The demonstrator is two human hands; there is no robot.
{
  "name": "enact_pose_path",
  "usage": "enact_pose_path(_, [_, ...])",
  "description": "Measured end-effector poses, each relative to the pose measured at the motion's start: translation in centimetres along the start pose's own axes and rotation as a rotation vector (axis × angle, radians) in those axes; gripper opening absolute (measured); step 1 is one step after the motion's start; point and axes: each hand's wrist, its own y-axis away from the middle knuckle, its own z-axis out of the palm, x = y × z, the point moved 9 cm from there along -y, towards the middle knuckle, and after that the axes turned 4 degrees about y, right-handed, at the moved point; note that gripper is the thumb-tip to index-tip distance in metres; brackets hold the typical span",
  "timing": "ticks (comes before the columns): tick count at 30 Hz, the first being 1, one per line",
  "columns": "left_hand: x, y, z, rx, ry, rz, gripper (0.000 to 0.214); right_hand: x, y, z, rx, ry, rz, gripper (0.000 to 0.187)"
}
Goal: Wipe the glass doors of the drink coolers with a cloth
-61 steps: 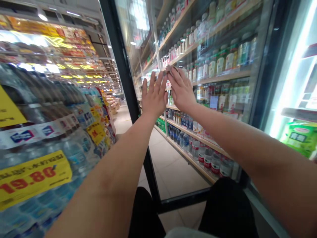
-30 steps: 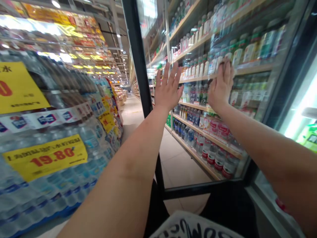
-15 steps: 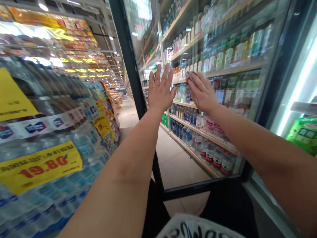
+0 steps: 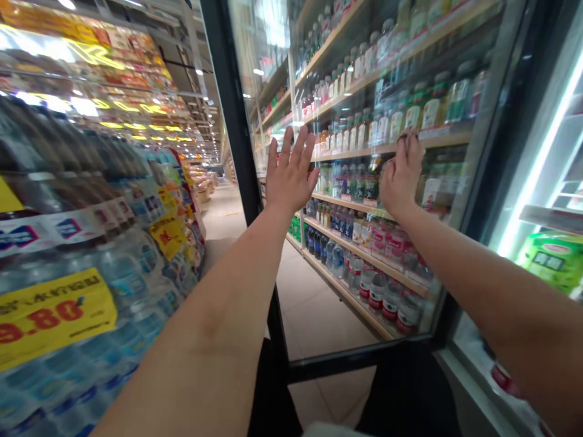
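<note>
Head view: one glass door [image 4: 328, 321], black frame [image 4: 231, 109], tilted across the middle of the scene. Left hand [image 4: 290, 180]: before the pane, near the frame's far upright; fingers wide apart, pointing up, palm toward the glass. Right hand [image 4: 402, 177]: before the same pane, well apart from the left; fingers close together and bent, with a small crumpled item [image 4: 403, 138] at their tips, too blurred to name; whether they grip it or only press it cannot be told. Seen in the glass: wooden shelves [image 4: 455, 139] with rows of bottles [image 4: 394, 300], red-labelled ones lowest. To the left side: stacked bottle packs [image 4: 136, 279], a yellow price sign [image 4: 50, 325] in front, red figures partly cut off. To the right side: a bright light strip [image 4: 542, 161] and a green packet [image 4: 553, 258]. Below: pale tile floor [image 4: 332, 394], black-clothed legs [image 4: 271, 400] on it.
</note>
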Motion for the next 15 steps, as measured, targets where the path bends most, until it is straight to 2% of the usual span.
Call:
enact_pose_path(3, [-0.1, 0.0, 0.2, -0.007, -0.003, 0.004, 0.067, -3.1, 0.1, 0.6, 0.000, -0.021, -0.001, 0.063])
enact_pose_path(10, [0.2, 0.0, -0.2, -0.006, -0.001, 0.002, 0.065, -12.8, 3.3, 1.8, -0.127, -0.058, -0.355, 0.063])
enact_pose_path(13, [0.2, 0.0, -0.2, -0.006, 0.009, 0.001, 0.065, -14.3, 4.0, 2.1, -0.212, -0.085, -0.518, 0.064])
enact_pose_path(15, [0.1, 0.0, -0.1, -0.011, 0.021, -0.009, 0.065, -13.4, 3.5, 2.0, -0.250, -0.084, -0.563, 0.064])
